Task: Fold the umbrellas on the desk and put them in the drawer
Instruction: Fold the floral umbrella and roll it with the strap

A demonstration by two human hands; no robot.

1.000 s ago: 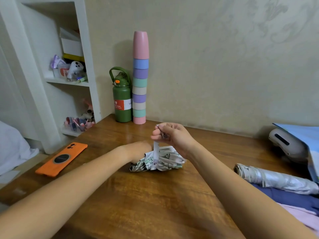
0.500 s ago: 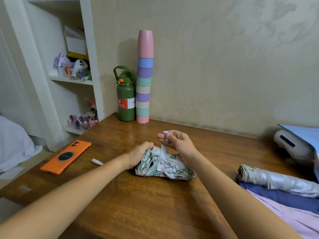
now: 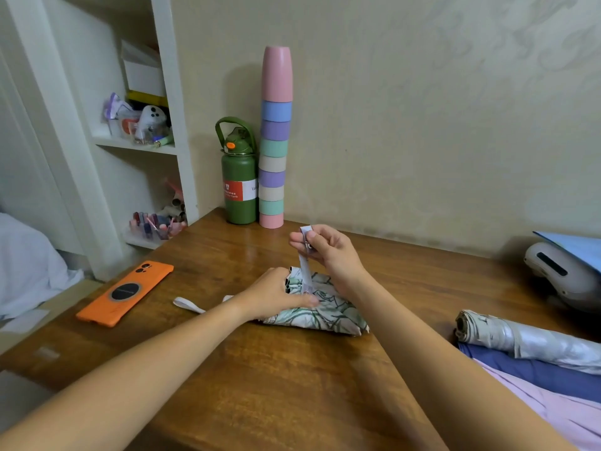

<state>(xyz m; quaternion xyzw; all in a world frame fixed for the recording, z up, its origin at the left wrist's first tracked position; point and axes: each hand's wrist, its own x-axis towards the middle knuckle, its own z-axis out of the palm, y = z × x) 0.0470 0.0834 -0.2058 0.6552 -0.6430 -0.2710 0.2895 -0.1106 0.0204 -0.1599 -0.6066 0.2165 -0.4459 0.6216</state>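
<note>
Right now my left hand (image 3: 279, 296) presses down on the near-left end of the floral umbrella (image 3: 320, 312), fingers curled over the bundle so the rolled canopy doesn't spring loose. My right hand (image 3: 328, 252) pinches the strap (image 3: 305, 265) between thumb and fingertips and pulls it straight up, taut, so I guess it can be wrapped round and snapped. Umbrella lies flat mid-desk (image 3: 292, 385), long axis running left to right, slightly angled; rib tips show at the end under my left hand, the other end points right, toward the pile. Wrist loop (image 3: 188, 304) trails off left on the wood, so the handle end is likely under my palm, can't confirm. Strap root sits near the left third of the bundle. Silver umbrella (image 3: 527, 340) already rolled, resting on a blue one (image 3: 536, 372) and a pink one (image 3: 569, 411) at the right edge, well apart. Phone (image 3: 125, 292) left, bottle (image 3: 239, 183) and cup stack (image 3: 274, 141) at the wall. Drawer not in view. Step: securing the fold; stowing not yet done.
</note>
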